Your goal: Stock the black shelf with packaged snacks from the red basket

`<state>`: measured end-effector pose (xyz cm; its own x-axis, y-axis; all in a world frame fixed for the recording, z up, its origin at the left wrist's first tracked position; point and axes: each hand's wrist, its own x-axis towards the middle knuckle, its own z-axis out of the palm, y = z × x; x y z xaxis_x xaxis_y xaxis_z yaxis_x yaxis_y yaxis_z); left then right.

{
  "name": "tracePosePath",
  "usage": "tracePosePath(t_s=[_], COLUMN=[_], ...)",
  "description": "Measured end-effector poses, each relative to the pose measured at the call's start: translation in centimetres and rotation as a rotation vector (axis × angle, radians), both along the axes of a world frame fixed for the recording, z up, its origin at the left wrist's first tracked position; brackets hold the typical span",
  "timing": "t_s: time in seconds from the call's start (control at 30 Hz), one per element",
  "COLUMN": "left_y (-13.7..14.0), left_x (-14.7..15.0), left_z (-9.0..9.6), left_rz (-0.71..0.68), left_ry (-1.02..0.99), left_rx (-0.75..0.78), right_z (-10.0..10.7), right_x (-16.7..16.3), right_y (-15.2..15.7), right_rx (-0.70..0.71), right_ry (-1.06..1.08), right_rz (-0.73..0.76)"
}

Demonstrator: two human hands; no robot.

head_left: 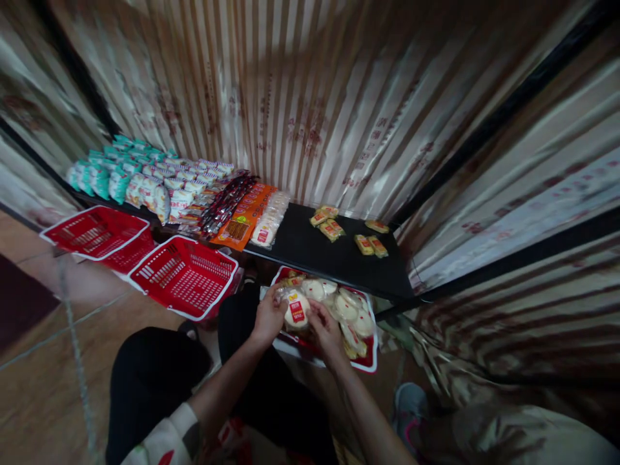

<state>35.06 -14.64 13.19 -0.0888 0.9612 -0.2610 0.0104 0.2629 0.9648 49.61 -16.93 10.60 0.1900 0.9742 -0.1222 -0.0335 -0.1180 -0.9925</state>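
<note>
Between my two hands is a round, pale packaged cake [296, 308] in a clear wrapper with a red and yellow label. My left hand [270, 315] pinches its left edge, and my right hand [325, 325] grips its right edge. Beneath and behind it stands a red basket [372, 349] with a white rim. More round wrapped cakes [349, 307] lie in this basket, along with a few yellow packets [357, 349]. On the black shelf [295, 248] just beyond, a row of similar pale packs [270, 219] lies beside an orange sheet-like package [242, 219].
Small yellow packets [328, 223] lie on the shelf's right part. Teal-and-white bags [104, 174], white bags [184, 194] and dark shiny packets [225, 203] fill its left. Two red baskets [186, 274] stand on the floor at left. A person's grey shoe [411, 403] is at lower right.
</note>
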Motion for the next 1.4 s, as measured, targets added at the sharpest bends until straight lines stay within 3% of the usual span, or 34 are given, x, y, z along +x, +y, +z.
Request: tracePosePath(t_s=[0.13,0.3,0.67,0.83,1.07,1.2,1.4], left_y=[0.1,-0.3,0.2,1.7,3.1,3.6,4.0], left_x=[-0.7,-1.1,-0.6,0.3,1.9,1.2,0.0], left_z=[0.5,0.0,-0.8,-0.1,1.0,1.2,1.1], left_rz=[-0.008,-0.022,-0.062,-0.059,-0.162,-0.147,-0.112], left_ry=[0.085,0.154,0.239,0.142,-0.01,-0.051,-0.066], left_rx=[0.033,0.014,-0.018,-0.031,-0.027,-0.046,-0.018], right_z=[1.0,1.4,-0.3,-0.3,-0.3,-0.1,1.7], right_x=[-0.5,-1.2,-1.2,-0.6,1.4,0.7,-1.0], right_y=[0.5,0.8,0.1,0.5,1.4,2.0,2.4], right_rx=[-0.058,-0.034,-0.157,-0.121,-0.084,-0.082,-0.087], right_ry=[0.04,-0.001,0.057,0.114,0.161,0.165,0.147], right_rz=[-0.007,0.036,0.039,-0.034,-0.117,-0.129,-0.127])
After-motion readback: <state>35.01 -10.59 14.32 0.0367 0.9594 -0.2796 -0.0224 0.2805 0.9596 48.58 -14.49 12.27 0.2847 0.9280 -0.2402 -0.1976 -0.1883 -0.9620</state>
